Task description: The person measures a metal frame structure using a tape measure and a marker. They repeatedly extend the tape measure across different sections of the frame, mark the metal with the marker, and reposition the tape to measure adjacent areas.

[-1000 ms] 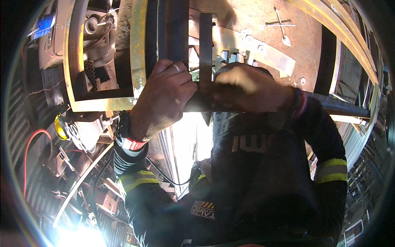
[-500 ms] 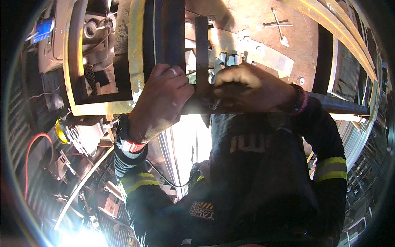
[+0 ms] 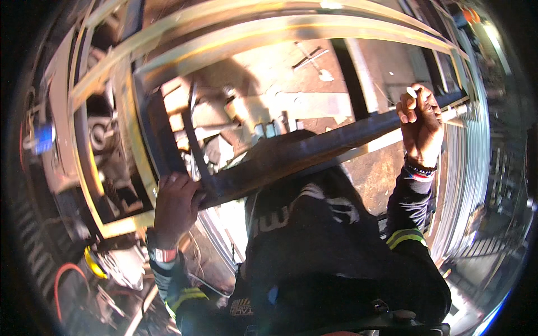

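A rectangular steel frame lies before me, its dark front bar (image 3: 314, 150) slanting up from left to right. At the bar's left corner my left hand (image 3: 175, 208) is closed over the steel, the fingertips hidden behind the edge. My right hand (image 3: 420, 120) is raised over the bar's right part, its fingers curled together. A small pale spot shows at those fingertips; whether it is a held thing or a lit fingertip I cannot make out. Just inside the left corner a narrow dark flat strip (image 3: 195, 143) meets the front bar.
Beyond the bar, a crossed metal tool (image 3: 311, 59) and small metal blocks (image 3: 270, 130) lie on a brown surface. Yellowish steel frames (image 3: 280, 31) surround the far and left sides. Long metal lengths (image 3: 468, 185) run at the right. A red hose (image 3: 60, 280) curves at the lower left.
My right hand has moved from beside the left one, near the narrow strip, out to the right part of the bar. My left hand sits at the corner. The view has turned.
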`<state>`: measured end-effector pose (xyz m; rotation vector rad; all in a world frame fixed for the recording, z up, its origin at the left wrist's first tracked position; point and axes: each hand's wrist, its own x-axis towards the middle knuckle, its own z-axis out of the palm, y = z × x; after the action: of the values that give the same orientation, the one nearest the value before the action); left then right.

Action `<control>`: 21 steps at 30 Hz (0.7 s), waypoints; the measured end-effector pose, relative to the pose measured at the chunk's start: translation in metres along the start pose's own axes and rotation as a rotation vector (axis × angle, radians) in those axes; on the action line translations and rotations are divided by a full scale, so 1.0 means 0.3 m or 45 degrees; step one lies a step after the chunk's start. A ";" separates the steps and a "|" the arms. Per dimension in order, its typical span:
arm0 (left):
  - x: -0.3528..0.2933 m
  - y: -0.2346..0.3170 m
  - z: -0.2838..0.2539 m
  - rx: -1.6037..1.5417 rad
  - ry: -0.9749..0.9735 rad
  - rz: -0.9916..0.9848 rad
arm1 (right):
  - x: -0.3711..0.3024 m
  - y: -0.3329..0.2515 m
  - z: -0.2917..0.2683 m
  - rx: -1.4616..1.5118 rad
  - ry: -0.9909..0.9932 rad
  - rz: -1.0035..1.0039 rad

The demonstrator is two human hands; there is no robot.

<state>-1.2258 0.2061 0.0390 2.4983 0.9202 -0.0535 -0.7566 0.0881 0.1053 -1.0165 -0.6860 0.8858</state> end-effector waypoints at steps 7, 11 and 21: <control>0.027 0.040 -0.024 0.198 -0.193 -0.121 | -0.113 -0.084 -0.254 0.031 0.404 -0.196; 0.048 -0.024 -0.011 0.114 -0.182 -0.025 | -0.163 -0.087 -0.381 0.207 0.494 -0.244; 0.176 -0.120 0.124 -0.265 -0.054 -0.220 | -0.383 -0.092 -0.765 0.247 0.747 -0.551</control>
<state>-1.2027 0.2452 -0.0195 2.2152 1.0647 -0.0626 -0.6150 -0.1156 0.0339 -0.8482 -0.2913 0.2433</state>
